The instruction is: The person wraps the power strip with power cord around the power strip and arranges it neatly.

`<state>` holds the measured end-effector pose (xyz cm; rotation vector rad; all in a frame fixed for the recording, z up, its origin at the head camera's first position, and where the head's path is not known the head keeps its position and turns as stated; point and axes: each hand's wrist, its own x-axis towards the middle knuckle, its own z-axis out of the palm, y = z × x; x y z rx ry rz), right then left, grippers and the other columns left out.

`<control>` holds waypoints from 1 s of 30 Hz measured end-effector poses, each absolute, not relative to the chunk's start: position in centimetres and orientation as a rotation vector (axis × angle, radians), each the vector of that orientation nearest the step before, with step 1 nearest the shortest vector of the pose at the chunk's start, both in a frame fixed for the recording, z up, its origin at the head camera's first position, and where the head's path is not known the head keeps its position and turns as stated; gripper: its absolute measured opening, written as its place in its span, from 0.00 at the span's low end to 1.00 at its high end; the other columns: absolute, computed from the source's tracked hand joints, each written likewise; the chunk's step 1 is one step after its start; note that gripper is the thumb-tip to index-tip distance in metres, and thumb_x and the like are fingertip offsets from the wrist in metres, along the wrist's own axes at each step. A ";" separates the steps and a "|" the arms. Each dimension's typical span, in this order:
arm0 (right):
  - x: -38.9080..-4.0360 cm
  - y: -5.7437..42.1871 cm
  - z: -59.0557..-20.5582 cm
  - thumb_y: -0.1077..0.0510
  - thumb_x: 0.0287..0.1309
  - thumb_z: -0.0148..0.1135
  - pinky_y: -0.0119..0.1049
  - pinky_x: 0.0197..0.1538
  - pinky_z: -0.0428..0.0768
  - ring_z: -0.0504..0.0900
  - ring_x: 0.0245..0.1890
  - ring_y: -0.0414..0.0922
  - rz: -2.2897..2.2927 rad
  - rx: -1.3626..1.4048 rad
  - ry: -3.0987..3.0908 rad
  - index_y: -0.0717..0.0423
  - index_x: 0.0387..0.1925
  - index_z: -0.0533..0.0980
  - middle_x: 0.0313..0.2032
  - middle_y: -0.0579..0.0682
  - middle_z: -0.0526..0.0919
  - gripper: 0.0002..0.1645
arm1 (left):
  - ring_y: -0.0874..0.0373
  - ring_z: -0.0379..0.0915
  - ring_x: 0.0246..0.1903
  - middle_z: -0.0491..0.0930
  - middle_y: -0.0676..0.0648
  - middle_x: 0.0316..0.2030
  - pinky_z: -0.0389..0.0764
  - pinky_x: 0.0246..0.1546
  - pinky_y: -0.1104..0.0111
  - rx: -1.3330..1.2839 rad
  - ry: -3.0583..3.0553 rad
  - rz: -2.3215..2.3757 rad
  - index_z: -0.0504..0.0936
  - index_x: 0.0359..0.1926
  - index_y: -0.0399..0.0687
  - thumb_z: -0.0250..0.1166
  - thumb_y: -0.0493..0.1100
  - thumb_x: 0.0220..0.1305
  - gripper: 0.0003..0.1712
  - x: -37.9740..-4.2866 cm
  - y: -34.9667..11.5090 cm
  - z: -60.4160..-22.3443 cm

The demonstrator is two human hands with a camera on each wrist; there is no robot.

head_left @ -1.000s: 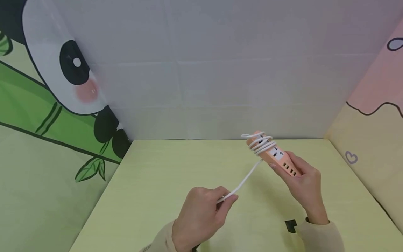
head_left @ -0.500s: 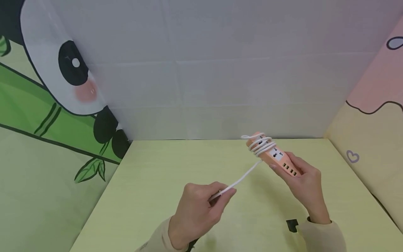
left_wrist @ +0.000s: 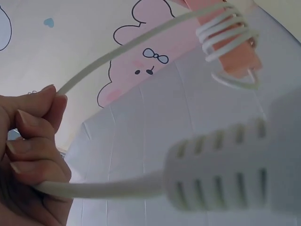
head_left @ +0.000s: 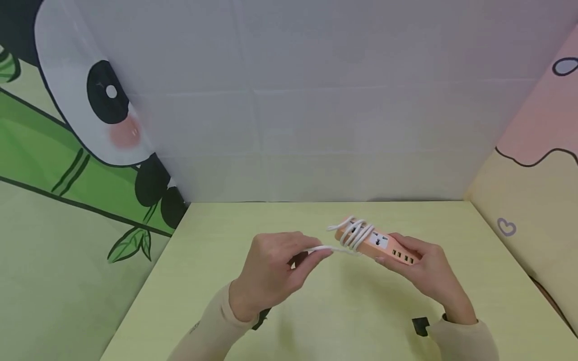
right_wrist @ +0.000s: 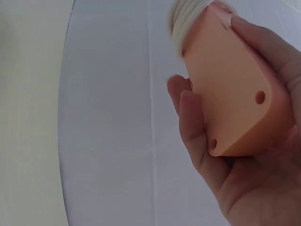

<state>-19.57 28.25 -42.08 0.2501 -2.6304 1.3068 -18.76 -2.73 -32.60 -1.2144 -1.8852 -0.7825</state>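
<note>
My right hand (head_left: 429, 265) grips the near end of an orange power strip (head_left: 384, 246), its sockets and USB ports facing up. White cord (head_left: 356, 233) is wound several times around the strip's far end, with a small loop sticking out past it. In the head view my left hand (head_left: 277, 265) pinches the free stretch of cord between thumb and forefinger, left of the strip. The left wrist view shows the cord also running through the curled lower fingers (left_wrist: 35, 148) to a large white plug (left_wrist: 221, 165) hanging close to the camera. Plain orange underside (right_wrist: 225, 80) shows in the right wrist view.
A pale yellow table (head_left: 217, 225) lies beneath both hands. Dark tape (head_left: 420, 326) is stuck on it near the right sleeve. A grey back wall (head_left: 293, 125) and printed side walls, a panda on the left, enclose the table.
The strip has come lower and to the left, turning flatter with the right hand. My left hand has risen and shifted left, still pinching the cord, which now runs nearly level.
</note>
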 end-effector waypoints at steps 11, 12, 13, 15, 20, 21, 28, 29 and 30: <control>-19.2 28.3 -42.1 0.48 0.54 0.77 0.30 0.31 0.76 0.75 0.32 0.37 1.380 0.447 -2.710 0.55 0.61 0.79 0.50 0.54 0.86 0.35 | 0.69 0.58 0.15 0.69 0.57 0.15 0.59 0.19 0.83 -1.264 -1.824 -0.635 0.86 0.28 0.52 0.76 0.46 0.58 0.07 -20.5 -3.3 -31.6; -19.2 28.2 -42.1 0.48 0.54 0.77 0.30 0.31 0.76 0.76 0.32 0.37 1.397 0.473 -2.709 0.55 0.61 0.79 0.49 0.53 0.86 0.34 | 0.69 0.58 0.15 0.68 0.57 0.15 0.60 0.18 0.83 -1.260 -1.824 -0.635 0.87 0.28 0.51 0.77 0.46 0.57 0.07 -20.7 -3.3 -31.6; -19.2 28.1 -42.1 0.48 0.54 0.77 0.30 0.31 0.77 0.76 0.32 0.37 1.410 0.507 -2.705 0.54 0.61 0.80 0.48 0.52 0.87 0.33 | 0.69 0.59 0.15 0.69 0.57 0.15 0.60 0.18 0.82 -1.256 -1.824 -0.636 0.87 0.28 0.51 0.77 0.45 0.56 0.07 -20.9 -3.3 -31.6; -19.2 27.9 -42.1 0.49 0.54 0.77 0.30 0.32 0.78 0.77 0.33 0.36 1.440 0.584 -2.694 0.54 0.60 0.80 0.47 0.51 0.87 0.32 | 0.69 0.60 0.15 0.69 0.56 0.16 0.62 0.19 0.82 -1.241 -1.831 -0.635 0.87 0.29 0.51 0.78 0.46 0.54 0.08 -21.2 -3.4 -31.5; -19.3 27.6 -42.3 0.52 0.54 0.78 0.31 0.33 0.80 0.80 0.34 0.37 1.508 0.758 -2.659 0.52 0.58 0.81 0.44 0.47 0.87 0.30 | 0.68 0.60 0.15 0.69 0.56 0.16 0.62 0.19 0.80 -1.209 -1.834 -0.635 0.88 0.29 0.51 0.77 0.49 0.56 0.09 -22.2 -3.2 -31.8; -19.3 27.6 -42.3 0.52 0.53 0.78 0.31 0.33 0.80 0.80 0.34 0.38 1.519 0.782 -2.656 0.51 0.58 0.81 0.43 0.46 0.87 0.30 | 0.68 0.60 0.15 0.69 0.56 0.16 0.62 0.19 0.80 -1.206 -1.835 -0.643 0.89 0.29 0.51 0.77 0.49 0.56 0.08 -22.4 -3.1 -31.8; -18.9 27.3 -42.0 0.56 0.55 0.77 0.33 0.33 0.82 0.81 0.34 0.39 1.616 1.020 -2.566 0.49 0.59 0.80 0.43 0.46 0.87 0.28 | 0.69 0.64 0.16 0.77 0.56 0.18 0.65 0.19 0.80 -1.173 -1.853 -0.688 0.90 0.31 0.50 0.78 0.47 0.54 0.07 -23.5 -2.5 -32.2; -18.9 27.2 -42.0 0.57 0.55 0.77 0.33 0.33 0.82 0.81 0.33 0.39 1.641 1.051 -2.542 0.49 0.59 0.80 0.42 0.47 0.87 0.28 | 0.68 0.64 0.15 0.76 0.56 0.17 0.65 0.19 0.80 -1.168 -1.855 -0.693 0.90 0.31 0.50 0.78 0.47 0.54 0.07 -23.6 -2.5 -32.3; -18.8 27.2 -42.0 0.58 0.54 0.77 0.33 0.32 0.82 0.81 0.33 0.39 1.652 1.080 -2.521 0.50 0.58 0.80 0.42 0.47 0.87 0.29 | 0.68 0.64 0.15 0.76 0.56 0.17 0.65 0.19 0.80 -1.165 -1.859 -0.696 0.90 0.31 0.50 0.78 0.47 0.54 0.07 -23.8 -2.4 -32.4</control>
